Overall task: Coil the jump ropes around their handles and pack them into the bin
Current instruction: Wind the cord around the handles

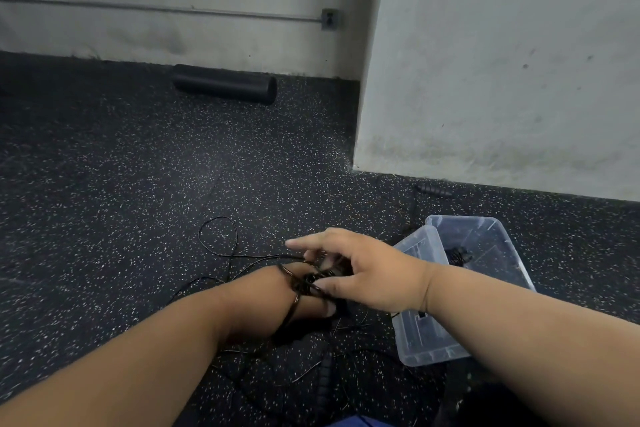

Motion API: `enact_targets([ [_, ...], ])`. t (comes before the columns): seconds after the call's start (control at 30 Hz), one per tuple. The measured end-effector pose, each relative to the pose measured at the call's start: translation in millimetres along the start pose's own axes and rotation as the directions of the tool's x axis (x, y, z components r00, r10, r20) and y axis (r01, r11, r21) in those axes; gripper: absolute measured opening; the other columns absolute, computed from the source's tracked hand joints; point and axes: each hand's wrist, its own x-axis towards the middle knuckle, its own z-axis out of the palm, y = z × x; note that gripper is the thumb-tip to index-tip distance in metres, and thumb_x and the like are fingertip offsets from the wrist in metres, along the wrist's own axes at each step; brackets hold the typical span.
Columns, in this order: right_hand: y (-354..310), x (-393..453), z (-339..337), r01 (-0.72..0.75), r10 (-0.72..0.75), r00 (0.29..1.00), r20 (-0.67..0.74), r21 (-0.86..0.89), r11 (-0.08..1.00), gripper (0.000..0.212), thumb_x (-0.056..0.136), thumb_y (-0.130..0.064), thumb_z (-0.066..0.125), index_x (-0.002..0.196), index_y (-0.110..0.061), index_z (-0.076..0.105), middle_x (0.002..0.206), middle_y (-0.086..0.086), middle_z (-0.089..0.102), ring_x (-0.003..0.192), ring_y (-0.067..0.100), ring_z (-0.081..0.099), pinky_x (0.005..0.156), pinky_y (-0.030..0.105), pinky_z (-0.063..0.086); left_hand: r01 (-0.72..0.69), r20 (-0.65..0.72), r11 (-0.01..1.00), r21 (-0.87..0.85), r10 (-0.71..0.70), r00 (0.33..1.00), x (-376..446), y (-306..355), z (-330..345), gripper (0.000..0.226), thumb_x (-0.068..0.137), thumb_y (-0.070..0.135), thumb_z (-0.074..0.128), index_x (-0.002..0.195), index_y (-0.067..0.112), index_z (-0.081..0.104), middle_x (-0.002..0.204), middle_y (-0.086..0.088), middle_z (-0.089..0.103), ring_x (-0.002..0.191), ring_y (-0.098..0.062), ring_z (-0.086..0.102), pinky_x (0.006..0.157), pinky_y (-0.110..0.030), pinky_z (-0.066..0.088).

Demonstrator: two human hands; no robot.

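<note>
**Both forearms over the rope**

Forearms reached in from the near edge. Black rope point(304, 282) was looped round the left hand point(298, 291), whose grip could not be told. Just left of the bin point(485, 236), the right hand point(363, 274) pinched the coil. Another bundle point(459, 256) lay inside the bin; its lid point(420, 305) leaned against it. A roller point(225, 83) lay far beyond.

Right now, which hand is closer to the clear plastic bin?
The right hand. It hovers just left of the clear plastic bin, close to its lid. The left hand sits farther left, mostly hidden beneath the right, wrapped in thin black rope.
</note>
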Motion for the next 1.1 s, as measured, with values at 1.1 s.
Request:
enact_targets([
  [1.1, -12, 6, 0, 0.056, -0.025, 0.979, -0.203, 0.144, 0.988, 0.012, 0.103, -0.01, 0.061, 0.102, -0.022, 0.063, 0.09, -0.018, 0.059, 0.084, 0.001, 0.054, 0.081, 0.018, 0.044, -0.026, 0.0, 0.654, -0.756, 0.04, 0.999, -10, 5, 11, 0.063, 0.106, 0.054, 0.039, 0.123, 0.003, 0.071, 0.112, -0.033, 0.07, 0.094, -0.037, 0.061, 0.086, -0.05, 0.045],
])
